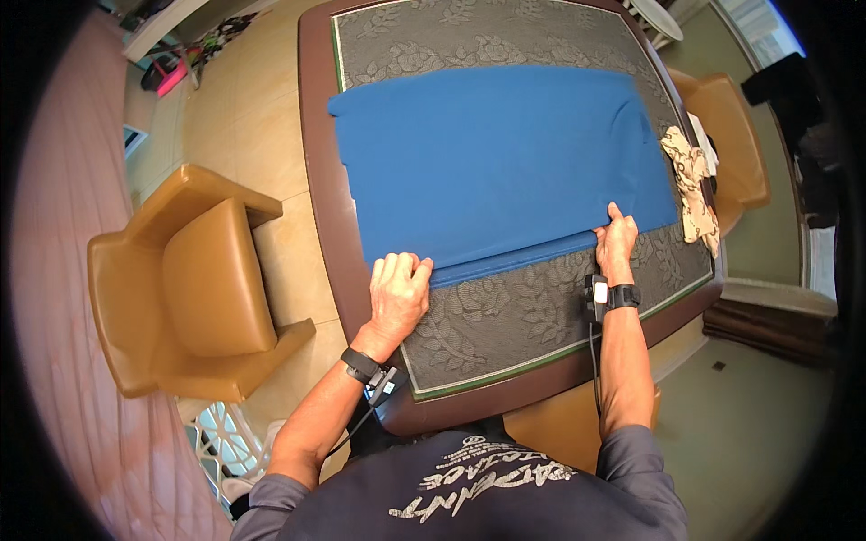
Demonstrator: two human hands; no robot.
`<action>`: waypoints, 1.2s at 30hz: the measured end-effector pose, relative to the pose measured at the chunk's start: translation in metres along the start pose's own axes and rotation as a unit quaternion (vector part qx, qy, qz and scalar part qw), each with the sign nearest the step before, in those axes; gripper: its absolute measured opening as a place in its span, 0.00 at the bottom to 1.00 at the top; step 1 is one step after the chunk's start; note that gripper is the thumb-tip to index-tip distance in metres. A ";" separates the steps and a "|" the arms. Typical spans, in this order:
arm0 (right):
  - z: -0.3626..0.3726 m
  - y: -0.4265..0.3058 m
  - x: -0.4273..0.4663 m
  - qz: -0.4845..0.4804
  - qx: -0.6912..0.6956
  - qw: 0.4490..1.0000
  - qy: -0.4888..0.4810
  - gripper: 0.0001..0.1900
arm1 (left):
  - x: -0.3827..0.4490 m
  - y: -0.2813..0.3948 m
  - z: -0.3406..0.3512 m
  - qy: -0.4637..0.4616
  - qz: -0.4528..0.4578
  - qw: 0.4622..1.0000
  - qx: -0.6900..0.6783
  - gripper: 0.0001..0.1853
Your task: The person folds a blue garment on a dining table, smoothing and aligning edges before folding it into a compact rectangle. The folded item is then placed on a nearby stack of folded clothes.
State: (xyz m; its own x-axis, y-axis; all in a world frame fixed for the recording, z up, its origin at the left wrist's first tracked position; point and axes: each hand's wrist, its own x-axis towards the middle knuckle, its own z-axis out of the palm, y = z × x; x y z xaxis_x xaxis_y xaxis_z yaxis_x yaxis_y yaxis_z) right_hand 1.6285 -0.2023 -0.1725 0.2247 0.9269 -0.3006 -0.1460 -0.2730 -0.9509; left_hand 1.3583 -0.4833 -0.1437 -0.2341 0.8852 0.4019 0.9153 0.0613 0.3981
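A blue cloth (494, 155) lies spread in a folded layer over the dark patterned mat on the table. My left hand (400, 287) grips its near edge at the left corner, fingers curled over the fabric. Farther right, my right hand (616, 237) pinches the same near edge between thumb and fingers, the thumb on top. Between my hands a lower layer with a stitched hem shows just under the upper edge. Some creases run through the cloth at its right end. Both wrists wear black straps with small devices.
The brown table rim (325, 203) surrounds the patterned mat (487, 324). A beige printed cloth (691, 182) lies bunched at the table's right edge. One tan armchair (216, 277) stands to the left, another tan chair (737, 142) at the right. A pink curtain (67, 270) hangs far left.
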 end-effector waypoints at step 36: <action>-0.017 0.001 0.006 0.056 0.063 0.993 -0.088 0.10 | -0.027 0.038 0.035 0.186 -0.153 0.967 0.077 0.09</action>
State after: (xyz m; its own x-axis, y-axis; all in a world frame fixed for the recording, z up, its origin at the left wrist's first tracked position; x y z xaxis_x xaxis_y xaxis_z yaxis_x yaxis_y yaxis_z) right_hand 1.6463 -0.2013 -0.1764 0.0300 0.9260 -0.3764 -0.2824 -0.3534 -0.8918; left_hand 1.4105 -0.4887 -0.1686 -0.5770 0.5891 0.5657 0.8161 0.3874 0.4289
